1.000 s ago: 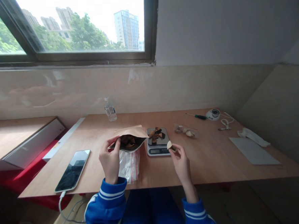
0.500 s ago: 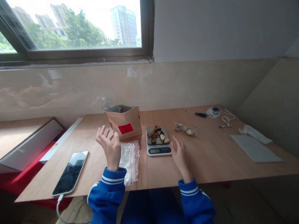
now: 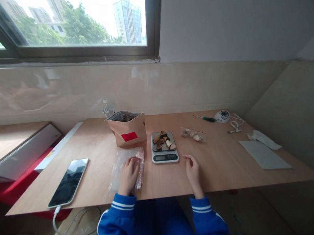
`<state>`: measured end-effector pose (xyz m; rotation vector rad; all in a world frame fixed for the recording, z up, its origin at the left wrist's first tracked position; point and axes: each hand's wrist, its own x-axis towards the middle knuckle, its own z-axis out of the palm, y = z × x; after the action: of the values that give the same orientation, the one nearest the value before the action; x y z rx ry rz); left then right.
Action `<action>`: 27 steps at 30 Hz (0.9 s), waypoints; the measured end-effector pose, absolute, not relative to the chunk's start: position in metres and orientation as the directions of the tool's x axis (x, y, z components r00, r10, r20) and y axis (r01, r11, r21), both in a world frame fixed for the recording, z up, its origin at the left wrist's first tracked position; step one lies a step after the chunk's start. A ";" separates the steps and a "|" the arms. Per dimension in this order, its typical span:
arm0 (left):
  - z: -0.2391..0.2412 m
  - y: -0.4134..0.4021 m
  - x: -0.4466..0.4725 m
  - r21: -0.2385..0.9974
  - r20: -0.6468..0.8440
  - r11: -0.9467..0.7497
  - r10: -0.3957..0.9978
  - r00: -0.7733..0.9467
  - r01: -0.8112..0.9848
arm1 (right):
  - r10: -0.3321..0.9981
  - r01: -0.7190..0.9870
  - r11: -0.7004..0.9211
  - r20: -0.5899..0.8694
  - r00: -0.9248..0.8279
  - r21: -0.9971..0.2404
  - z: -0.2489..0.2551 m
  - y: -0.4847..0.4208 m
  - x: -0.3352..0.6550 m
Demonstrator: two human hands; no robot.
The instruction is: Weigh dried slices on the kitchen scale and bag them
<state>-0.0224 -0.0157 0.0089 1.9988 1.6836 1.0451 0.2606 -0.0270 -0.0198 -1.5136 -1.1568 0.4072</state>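
My left hand [image 3: 129,173] lies over a stack of clear plastic zip bags [image 3: 116,169] with red strips, its fingers bent and pressed together at the strip edge. Part of the bags is hidden beneath it. To the right of the kitchen scale [image 3: 165,157], my right hand [image 3: 193,170] rests by the table with curled fingers and nothing visible in them. Dried mushroom-like slices [image 3: 163,141], brown and pale, are heaped on the scale's plate. Behind the bags stands a brown paper pouch [image 3: 127,130] with a red label, its top gaping.
A small clear packet of pale pieces [image 3: 193,134] lies right of the scale. Farther right are a screwdriver [image 3: 209,119], a white dome camera [image 3: 222,116] with its cable, and a white sheet [image 3: 264,155]. A phone [image 3: 69,183] charges at left; a bottle [image 3: 109,109] stands behind the pouch.
My left hand has come down from the air onto the plastic bags. My right hand has drawn back slightly from the scale, its fingers now curled. The view has shifted a little.
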 end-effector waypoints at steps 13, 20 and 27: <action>0.005 -0.017 -0.023 0.641 0.329 -0.257 0.943 0.043 0.723 | 0.858 0.465 0.140 0.341 0.384 -0.874 -0.015 -0.029 0.257; 0.007 -0.019 -0.025 0.702 0.314 -0.277 0.947 0.064 0.656 | 0.861 0.462 0.139 0.338 0.380 -0.876 -0.013 -0.030 0.257; 0.009 -0.037 -0.049 0.661 0.276 -0.286 0.952 0.129 0.694 | 0.850 0.404 0.162 0.336 0.407 -0.900 0.002 -0.039 0.239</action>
<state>-0.0488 -0.0368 0.0090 2.0411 1.5905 0.9514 0.2390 -0.0388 0.0017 -1.4489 -1.1937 0.4607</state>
